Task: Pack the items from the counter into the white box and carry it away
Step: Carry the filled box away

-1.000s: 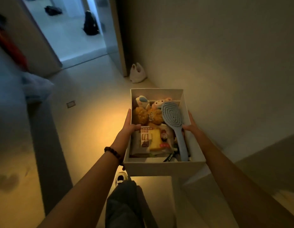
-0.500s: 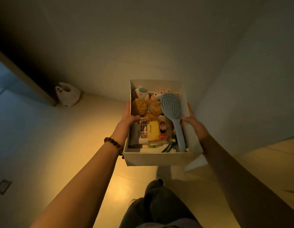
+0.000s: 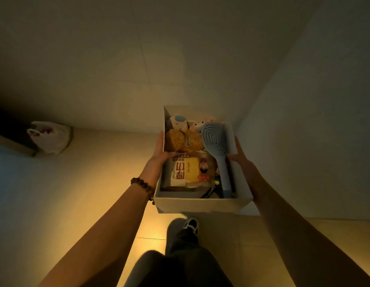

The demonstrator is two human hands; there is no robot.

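I carry the white box in front of me, above the floor. My left hand grips its left wall, thumb hooked over the rim. My right hand grips the right wall the same way. Inside lie a blue hairbrush along the right side, a packaged snack with red print, a brown fuzzy scrunchie and small plush toys at the far end.
A dim corridor corner with walls close ahead and to the right. A white plastic bag sits on the floor at the left by a doorway edge. My legs and one shoe show below the box on the tiled floor.
The view has swung right, away from the open doorway toward the wall corner. The plastic bag has shifted to the far left. Both hands keep the same hold on the box.
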